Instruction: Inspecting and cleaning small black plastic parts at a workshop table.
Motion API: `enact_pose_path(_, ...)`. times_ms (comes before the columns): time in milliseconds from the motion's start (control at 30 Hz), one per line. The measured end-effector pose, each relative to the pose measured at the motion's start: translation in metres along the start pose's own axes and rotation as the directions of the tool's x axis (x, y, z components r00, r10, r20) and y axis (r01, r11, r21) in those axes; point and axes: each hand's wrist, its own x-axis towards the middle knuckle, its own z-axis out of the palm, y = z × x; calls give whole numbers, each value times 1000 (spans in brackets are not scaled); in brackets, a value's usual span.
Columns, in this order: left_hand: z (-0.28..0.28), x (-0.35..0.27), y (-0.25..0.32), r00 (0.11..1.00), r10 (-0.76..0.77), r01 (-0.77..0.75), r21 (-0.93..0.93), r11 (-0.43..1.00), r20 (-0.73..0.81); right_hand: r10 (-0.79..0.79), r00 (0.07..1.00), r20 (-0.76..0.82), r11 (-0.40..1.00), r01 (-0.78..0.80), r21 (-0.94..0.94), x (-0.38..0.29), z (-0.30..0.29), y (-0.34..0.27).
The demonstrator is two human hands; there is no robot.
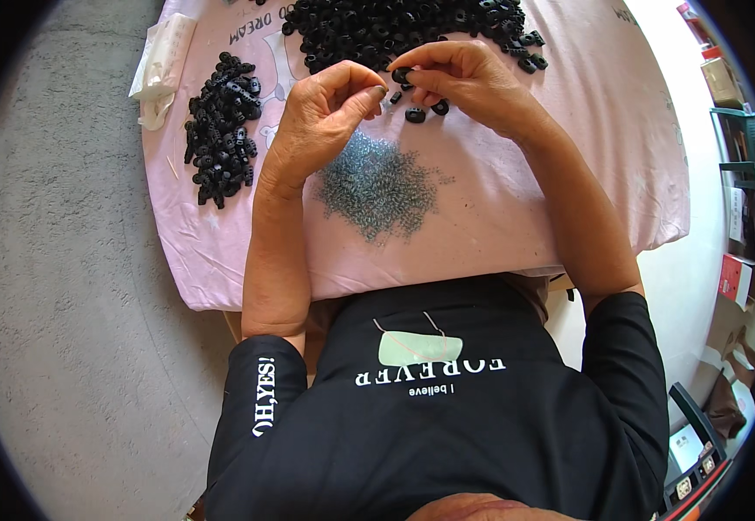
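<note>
My right hand (459,75) pinches a black plastic cord-lock part (401,75) between thumb and forefinger. Close beside it, the thumb and forefinger of my left hand (322,114) are drawn together; whether something tiny sits between them is hidden. Under my hands lie a few loose pieces: a small black plunger (396,98), an oval black housing (415,115) and another housing (440,107) by my right fingers. Nearer my body spreads a heap of tiny metal springs (381,189), partly behind my left wrist.
A large pile of black cord-lock housings (364,32) covers the far side of the table. At the left is a smaller pile of black cord-lock pieces (221,130). A white plastic packet (166,55) lies on the left edge of the pink tablecloth (495,228), near a toothpick-like stick (172,167).
</note>
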Motion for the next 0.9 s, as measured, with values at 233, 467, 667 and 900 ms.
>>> enact_pose_path(233,9,2,0,989,50,-55,-34,998,-139,31,998,50,999,-32,31,-2,0,-5)
enact_pose_path(467,11,5,-6,974,71,-77,-19,997,-217,68,995,70,996,-71,50,-2,-1,-5)
enact_pose_path(667,16,5,-6,963,73,-77,-5,997,-259,79,995,67,992,-85,97,-2,1,-6)
enact_pose_path(900,21,5,-6,949,112,-102,47,994,-294,86,996,33,991,-89,96,0,1,-1)
